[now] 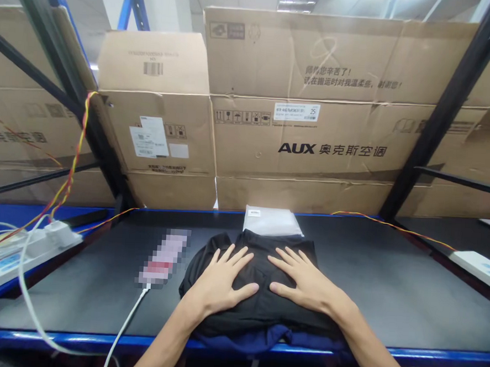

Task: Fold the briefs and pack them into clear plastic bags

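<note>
A folded black garment (257, 311) lies on the dark bench top (371, 291) near its front edge, with a dark blue cloth (260, 339) showing under it. My left hand (221, 282) rests flat on the garment's left half, fingers spread. My right hand (305, 281) lies flat on its right half, fingers spread too. Neither hand grips anything. A clear plastic bag (271, 221) with a small white label lies just behind the garment.
A blurred flat device (163, 256) with a white cable (124, 325) lies left of the garment. White power strips sit at the far left (37, 243) and far right (478, 267). Large cardboard boxes (313, 149) wall off the back. Black rack posts (444, 112) slant at both sides.
</note>
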